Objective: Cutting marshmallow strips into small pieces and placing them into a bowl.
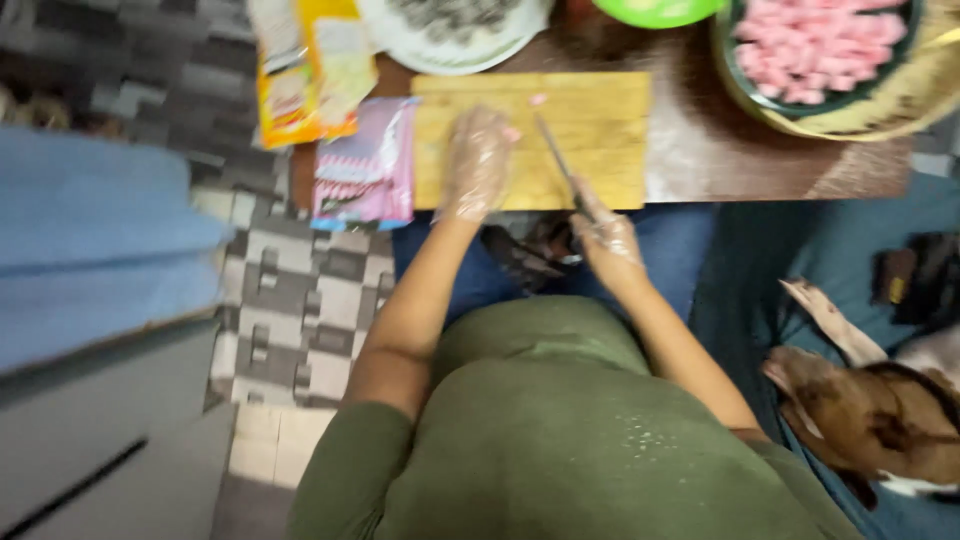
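Here a cutting board (pixel 590 130) lies on the brown table (pixel 720 150) above patterned floor (pixel 290 300).

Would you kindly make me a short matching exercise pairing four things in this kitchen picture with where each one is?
Things:
1. knife
2. pink package
3. bowl of pink pieces
4. left hand

Places:
A. flat on the cutting board
B. far right corner of the table
C. in the right hand
D. left of the board, at the table edge

Pairs: 1-C, 2-D, 3-B, 4-A
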